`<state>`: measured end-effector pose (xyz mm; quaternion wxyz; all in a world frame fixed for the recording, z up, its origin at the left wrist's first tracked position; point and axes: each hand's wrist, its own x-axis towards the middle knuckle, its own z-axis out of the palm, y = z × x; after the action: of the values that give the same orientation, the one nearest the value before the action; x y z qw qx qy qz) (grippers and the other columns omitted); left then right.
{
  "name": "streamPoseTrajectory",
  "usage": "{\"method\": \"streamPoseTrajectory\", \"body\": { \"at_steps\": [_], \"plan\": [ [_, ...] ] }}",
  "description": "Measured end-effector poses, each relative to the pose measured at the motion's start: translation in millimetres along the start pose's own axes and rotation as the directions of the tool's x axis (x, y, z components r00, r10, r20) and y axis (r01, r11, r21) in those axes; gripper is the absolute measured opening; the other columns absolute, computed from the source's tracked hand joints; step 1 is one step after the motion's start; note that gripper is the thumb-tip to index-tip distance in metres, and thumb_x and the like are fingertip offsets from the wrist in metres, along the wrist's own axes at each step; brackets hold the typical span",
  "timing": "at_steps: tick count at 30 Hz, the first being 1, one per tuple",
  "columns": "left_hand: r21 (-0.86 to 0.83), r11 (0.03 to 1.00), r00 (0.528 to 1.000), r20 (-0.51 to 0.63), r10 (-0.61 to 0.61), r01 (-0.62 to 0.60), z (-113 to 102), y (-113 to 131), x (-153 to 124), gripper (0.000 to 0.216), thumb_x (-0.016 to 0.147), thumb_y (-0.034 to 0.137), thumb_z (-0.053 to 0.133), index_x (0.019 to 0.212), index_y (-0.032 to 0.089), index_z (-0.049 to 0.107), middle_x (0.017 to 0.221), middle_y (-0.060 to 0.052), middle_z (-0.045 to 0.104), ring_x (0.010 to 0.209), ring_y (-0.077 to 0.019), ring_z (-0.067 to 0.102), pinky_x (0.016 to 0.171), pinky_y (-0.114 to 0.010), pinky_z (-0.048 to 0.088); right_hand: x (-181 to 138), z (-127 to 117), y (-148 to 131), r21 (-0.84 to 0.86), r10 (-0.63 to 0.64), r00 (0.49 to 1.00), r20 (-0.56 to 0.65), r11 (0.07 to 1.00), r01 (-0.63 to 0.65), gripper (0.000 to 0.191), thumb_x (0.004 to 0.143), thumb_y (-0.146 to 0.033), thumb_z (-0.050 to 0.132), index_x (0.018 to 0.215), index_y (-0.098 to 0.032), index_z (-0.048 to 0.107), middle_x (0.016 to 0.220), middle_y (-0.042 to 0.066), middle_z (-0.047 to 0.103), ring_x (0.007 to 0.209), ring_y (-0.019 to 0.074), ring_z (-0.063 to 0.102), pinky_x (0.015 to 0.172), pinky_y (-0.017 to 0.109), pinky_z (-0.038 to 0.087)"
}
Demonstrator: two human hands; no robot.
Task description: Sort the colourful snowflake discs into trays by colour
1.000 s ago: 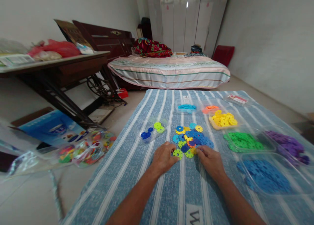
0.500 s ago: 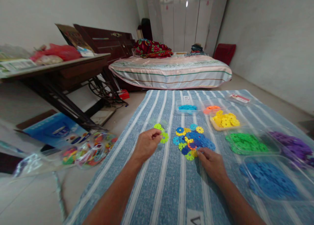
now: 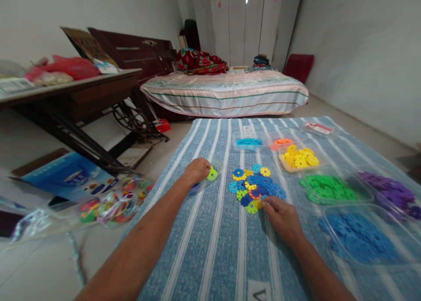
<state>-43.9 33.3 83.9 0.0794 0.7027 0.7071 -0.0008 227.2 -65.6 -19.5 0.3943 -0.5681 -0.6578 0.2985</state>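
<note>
My left hand [image 3: 196,170] is closed, with its fingertips at a clear plastic container [image 3: 215,165] of lime-green notched discs [image 3: 212,174]. Whatever sits between those fingers is hidden. A dark blue bit [image 3: 194,185] shows under the left wrist. Mixed notched plastic discs [image 3: 263,185], in blue, yellow, lime and orange, lie in a heap on the striped cloth [image 3: 200,248]. At the near right edge of this heap, my right hand [image 3: 283,215] is pinched at the rim of a yellow disc [image 3: 259,203].
On the right stand clear containers of blue discs [image 3: 362,237], green discs [image 3: 329,188], purple discs [image 3: 390,189] and yellow discs [image 3: 300,156]. Farther back are light-blue discs [image 3: 249,142] and orange discs [image 3: 281,142]. Beside the table, bagged colourful pieces [image 3: 121,204] sit low.
My left hand has moved left and slightly up, away from the heap, and the lime discs and their container have shifted left with it. My right hand stays at the heap's edge.
</note>
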Motion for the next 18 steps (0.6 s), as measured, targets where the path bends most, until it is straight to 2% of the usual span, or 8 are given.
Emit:
{"method": "streamPoseTrajectory", "body": {
  "at_steps": [2,4,6,7,9,11,14,18],
  "plan": [
    [0.03,0.999,0.999,-0.04,-0.034,0.035,-5.3,0.5,-3.2,0.021,0.071,0.017,0.049,0.075,0.018,0.07,0.083,-0.008,0.069,0.081,-0.0212,0.062,0.066,-0.026,0.041,0.4,-0.7,-1.5,0.008,-0.002,1.0,-0.004,1.0,0.002,0.031,0.082,-0.042,0.045,0.081,-0.021,0.068,0.078,0.002,0.07,0.072,0.0186,0.063,0.065,0.028,0.046],
    [0.049,0.997,0.99,-0.132,-0.055,0.061,-12.3,2.8,-10.7,0.023,0.075,0.02,0.046,0.08,0.017,0.069,0.087,-0.01,0.069,0.084,-0.0224,0.061,0.068,-0.028,0.041,0.7,-1.6,-3.8,0.028,0.001,1.0,-0.019,1.0,0.0,0.03,0.082,-0.041,0.046,0.079,-0.021,0.068,0.075,0.001,0.069,0.069,0.0178,0.062,0.063,0.027,0.046],
    [0.02,1.0,0.977,-0.214,-0.014,0.019,-17.7,9.1,-23.0,0.024,0.079,0.024,0.045,0.084,0.018,0.068,0.086,-0.007,0.068,0.082,-0.0201,0.06,0.07,-0.027,0.041,1.0,-2.6,-6.1,0.049,0.009,0.999,-0.038,0.999,-0.007,0.029,0.081,-0.04,0.046,0.079,-0.021,0.068,0.071,0.0,0.067,0.064,0.0167,0.06,0.06,0.026,0.045],
    [-0.014,0.999,0.973,-0.228,0.04,-0.045,-18.5,14.1,-30.8,0.024,0.08,0.025,0.045,0.085,0.019,0.067,0.084,-0.005,0.068,0.08,-0.0183,0.06,0.07,-0.026,0.041,1.0,-3.0,-7.1,0.055,0.013,0.999,-0.044,0.998,-0.011,0.029,0.081,-0.04,0.047,0.078,-0.021,0.068,0.069,0.0,0.066,0.062,0.0161,0.059,0.059,0.025,0.044],
    [-0.101,0.971,0.962,-0.193,0.194,-0.216,-15.0,27.2,-47.9,0.022,0.081,0.026,0.045,0.082,0.019,0.066,0.08,-0.002,0.067,0.077,-0.0153,0.059,0.069,-0.024,0.04,1.1,-3.8,-8.5,0.057,0.021,0.998,-0.052,0.998,-0.018,0.029,0.08,-0.04,0.047,0.078,-0.021,0.068,0.065,-0.001,0.064,0.058,0.0151,0.057,0.057,0.025,0.043],
    [-0.153,0.921,0.932,-0.104,0.346,-0.359,-4.0,42.5,-63.8,0.022,0.082,0.025,0.044,0.078,0.019,0.065,0.078,-0.001,0.065,0.074,-0.0144,0.058,0.068,-0.024,0.039,1.1,-4.2,-9.2,0.051,0.026,0.998,-0.058,0.998,-0.023,0.028,0.08,-0.039,0.047,0.078,-0.021,0.068,0.064,-0.001,0.064,0.056,0.0144,0.055,0.055,0.024,0.042],
    [-0.125,0.921,0.927,0.01,0.374,-0.37,21.1,63.8,-78.9,0.018,0.08,0.023,0.047,0.076,0.019,0.064,0.077,-0.003,0.065,0.074,-0.0169,0.059,0.066,-0.026,0.039,1.1,-4.4,-9.4,0.043,0.025,0.998,-0.061,0.999,-0.023,0.028,0.08,-0.04,0.048,0.077,-0.02,0.068,0.06,-0.002,0.061,0.053,0.0135,0.053,0.053,0.023,0.041],
    [-0.099,0.948,0.953,-0.001,0.304,-0.302,49.8,83.9,-83.5,0.017,0.08,0.03,0.05,0.086,0.019,0.062,0.088,-0.007,0.064,0.084,-0.0221,0.059,0.07,-0.03,0.042,1.4,-4.7,-10.4,0.05,0.016,0.999,-0.051,0.999,-0.014,0.028,0.08,-0.04,0.049,0.076,-0.02,0.068,0.058,-0.002,0.06,0.052,0.0135,0.052,0.052,0.024,0.04]
  ]
}}
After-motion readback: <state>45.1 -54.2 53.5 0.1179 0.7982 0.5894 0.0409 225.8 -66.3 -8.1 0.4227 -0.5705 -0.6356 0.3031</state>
